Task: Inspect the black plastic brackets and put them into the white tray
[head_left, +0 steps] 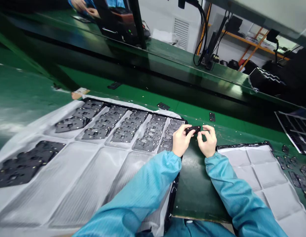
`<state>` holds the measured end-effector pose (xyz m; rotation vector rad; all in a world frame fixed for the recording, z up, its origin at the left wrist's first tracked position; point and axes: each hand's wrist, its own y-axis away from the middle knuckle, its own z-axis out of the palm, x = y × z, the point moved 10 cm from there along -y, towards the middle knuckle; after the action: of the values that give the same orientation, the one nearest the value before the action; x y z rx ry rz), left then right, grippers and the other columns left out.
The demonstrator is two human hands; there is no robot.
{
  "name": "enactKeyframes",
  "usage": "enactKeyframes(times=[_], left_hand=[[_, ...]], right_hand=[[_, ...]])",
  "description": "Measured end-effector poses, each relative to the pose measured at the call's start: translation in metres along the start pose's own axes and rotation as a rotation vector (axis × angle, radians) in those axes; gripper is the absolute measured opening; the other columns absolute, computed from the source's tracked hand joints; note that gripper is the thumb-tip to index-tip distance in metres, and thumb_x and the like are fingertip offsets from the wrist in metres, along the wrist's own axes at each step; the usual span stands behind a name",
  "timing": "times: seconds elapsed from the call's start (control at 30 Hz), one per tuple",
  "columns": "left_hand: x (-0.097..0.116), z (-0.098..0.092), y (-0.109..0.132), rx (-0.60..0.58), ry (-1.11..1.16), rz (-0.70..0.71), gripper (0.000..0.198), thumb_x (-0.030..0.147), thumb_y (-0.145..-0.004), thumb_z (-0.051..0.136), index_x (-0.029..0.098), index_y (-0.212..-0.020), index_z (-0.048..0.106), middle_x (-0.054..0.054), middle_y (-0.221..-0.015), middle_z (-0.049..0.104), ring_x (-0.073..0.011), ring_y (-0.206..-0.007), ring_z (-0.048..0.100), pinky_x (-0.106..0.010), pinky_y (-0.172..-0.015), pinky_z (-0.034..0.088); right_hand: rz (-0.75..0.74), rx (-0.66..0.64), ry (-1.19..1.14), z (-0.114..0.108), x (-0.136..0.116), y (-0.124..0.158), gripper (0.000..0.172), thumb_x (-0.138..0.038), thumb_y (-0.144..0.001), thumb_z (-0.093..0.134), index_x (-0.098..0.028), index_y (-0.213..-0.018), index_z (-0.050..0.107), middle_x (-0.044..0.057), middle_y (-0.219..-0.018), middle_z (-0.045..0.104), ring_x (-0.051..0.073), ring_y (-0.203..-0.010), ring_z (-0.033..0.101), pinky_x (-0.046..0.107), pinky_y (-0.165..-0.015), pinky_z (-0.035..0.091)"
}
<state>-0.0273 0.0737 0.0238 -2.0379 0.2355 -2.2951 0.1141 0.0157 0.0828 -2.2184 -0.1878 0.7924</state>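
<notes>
My left hand (181,139) pinches a small black flat part (193,129) between thumb and fingers, tilted so that a narrow side shows. At the right end of that part is my right hand (207,141), its fingers curled in and the tips against the end or very close to it. Left of my hands lies a large tray (76,154) lined with white sheet and divided into compartments. The far row holds overlapping black plates (149,133) with cut-outs and small metal dots. More black plates (26,161) lie in the near left compartment.
To the right is a second white-lined divided tray (264,168), with loose black parts (299,181) beside it. Single black plates (212,117) lie on the green bench beyond. Behind runs a raised green ledge (167,54). A co-worker's hands (85,7) show at top left.
</notes>
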Motion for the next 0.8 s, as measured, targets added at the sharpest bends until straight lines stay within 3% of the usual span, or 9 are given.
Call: enactKeyframes(times=[0.17,0.27,0.37,0.57,0.8], left_hand=[[-0.003,0.002,-0.001,-0.013,0.036,-0.035,0.029,0.035,-0.076,0.068,0.018,-0.098,0.061,-0.003,-0.086,0.068,-0.0150,-0.069,0.069,-0.028,-0.066,0.060],[-0.007,0.007,-0.002,-0.039,0.174,-0.091,0.032,0.034,-0.073,0.070,0.016,-0.096,0.060,-0.003,-0.088,0.066,-0.0155,-0.072,0.068,-0.029,-0.064,0.061],[-0.014,0.011,-0.004,-0.061,0.263,-0.169,0.035,0.033,-0.069,0.073,0.014,-0.094,0.059,-0.004,-0.088,0.063,-0.0151,-0.072,0.067,-0.029,-0.062,0.061],[-0.015,0.019,-0.005,-0.134,0.285,-0.220,0.036,0.029,-0.067,0.076,0.012,-0.094,0.059,-0.003,-0.087,0.062,-0.0126,-0.067,0.066,-0.026,-0.057,0.061],[-0.013,0.024,-0.004,-0.165,0.256,-0.219,0.034,0.028,-0.068,0.074,0.013,-0.094,0.058,-0.003,-0.089,0.061,-0.0131,-0.069,0.066,-0.023,-0.054,0.060]], right_hand=[[0.225,-0.007,-0.227,0.003,0.022,-0.001,0.016,-0.020,-0.081,0.061,-0.017,-0.096,0.063,0.009,-0.105,0.059,0.020,-0.099,0.058,0.039,-0.089,0.049],[0.470,-0.143,-0.536,0.029,0.043,0.008,0.018,-0.027,-0.081,0.063,-0.017,-0.096,0.065,0.006,-0.095,0.063,0.016,-0.081,0.061,0.032,-0.075,0.053],[0.660,-0.147,-0.745,0.043,0.054,0.019,0.019,-0.031,-0.080,0.065,-0.016,-0.091,0.066,0.003,-0.085,0.064,0.011,-0.062,0.057,0.026,-0.060,0.051],[0.763,-0.008,-0.799,0.038,0.053,0.022,0.023,-0.035,-0.077,0.067,-0.016,-0.090,0.067,0.000,-0.076,0.062,0.004,-0.043,0.045,0.019,-0.039,0.037],[0.797,0.047,-0.747,0.033,0.054,0.022,0.026,-0.039,-0.077,0.065,-0.016,-0.089,0.068,0.000,-0.076,0.061,0.003,-0.040,0.042,0.017,-0.035,0.032]])
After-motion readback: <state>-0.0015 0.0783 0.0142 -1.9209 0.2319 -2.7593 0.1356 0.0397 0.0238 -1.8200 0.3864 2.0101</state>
